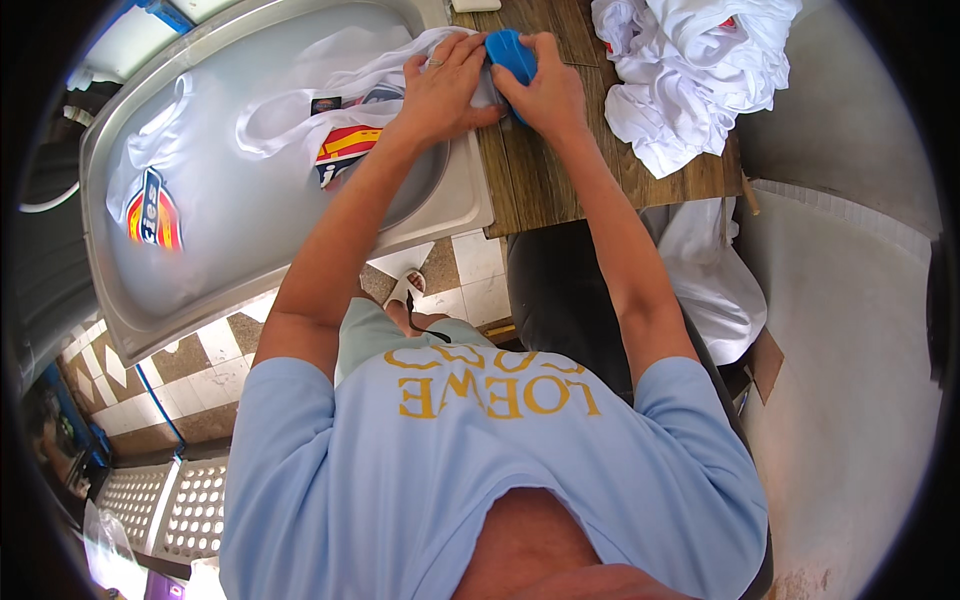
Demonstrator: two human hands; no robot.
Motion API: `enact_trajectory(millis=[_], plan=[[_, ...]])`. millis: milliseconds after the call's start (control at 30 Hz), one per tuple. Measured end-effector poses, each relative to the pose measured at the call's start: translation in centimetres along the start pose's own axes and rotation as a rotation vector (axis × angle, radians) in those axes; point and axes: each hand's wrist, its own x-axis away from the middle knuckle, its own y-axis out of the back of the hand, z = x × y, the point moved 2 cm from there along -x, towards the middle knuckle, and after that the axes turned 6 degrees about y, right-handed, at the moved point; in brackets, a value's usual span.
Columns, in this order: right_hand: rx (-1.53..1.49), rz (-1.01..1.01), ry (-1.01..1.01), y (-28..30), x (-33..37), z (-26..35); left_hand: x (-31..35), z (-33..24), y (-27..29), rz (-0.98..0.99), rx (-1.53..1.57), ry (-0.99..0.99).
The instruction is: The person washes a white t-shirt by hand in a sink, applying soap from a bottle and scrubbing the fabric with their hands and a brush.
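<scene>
My right hand (545, 92) grips a blue scrub brush (511, 57) over the sink's right rim, beside the wooden top. The brush's underside is hidden. Close against it, my left hand (446, 88) lies with fingers stretched over the end of a white garment (372, 85). The garment trails left from under that hand into cloudy water, showing a dark neck label and a red, yellow and dark printed patch (347, 150). Another white garment (155, 200) with a similar patch floats at the left of the sink (468, 195).
A heap of white garments (690, 85) sits on the wooden top (535, 190) to the right. Below it hangs a white bag or cloth (715, 280), next to a black surface (560, 280). A grey wall (850, 300) curves along the right. Perforated panels (195, 505) stand at lower left.
</scene>
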Motion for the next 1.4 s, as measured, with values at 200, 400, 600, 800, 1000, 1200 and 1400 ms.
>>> enact_trajectory(millis=[200, 400, 600, 800, 1000, 1200, 1400], plan=[[-0.061, 0.075, -0.053, 1.5, 3.8, 0.9, 0.0, 0.1, 0.5, 0.041, -0.013, 0.016], [0.03, 0.029, -0.006, 0.2, -0.2, 0.5, 0.0, 0.0, 0.5, 0.03, 0.001, 0.02], [-0.029, -0.008, 0.051, 1.1, 3.3, 0.5, -0.3, 0.1, 0.5, 0.042, -0.025, 0.012], [-0.013, 0.054, -0.004, 0.7, 1.5, 0.5, 0.0, 0.1, 0.3, 0.041, 0.007, 0.021], [-0.043, -0.045, 0.029, 0.6, 2.7, 0.5, -0.3, -0.5, 1.0, 0.066, -0.022, 0.033], [-0.259, -0.142, -0.033, -1.0, -0.7, -4.0, -0.3, -0.4, 0.8, 0.064, -0.023, 0.027], [-0.703, -0.194, -0.137, -1.1, -0.8, -5.2, -0.4, -0.3, 0.8, 0.066, -0.027, 0.014]])
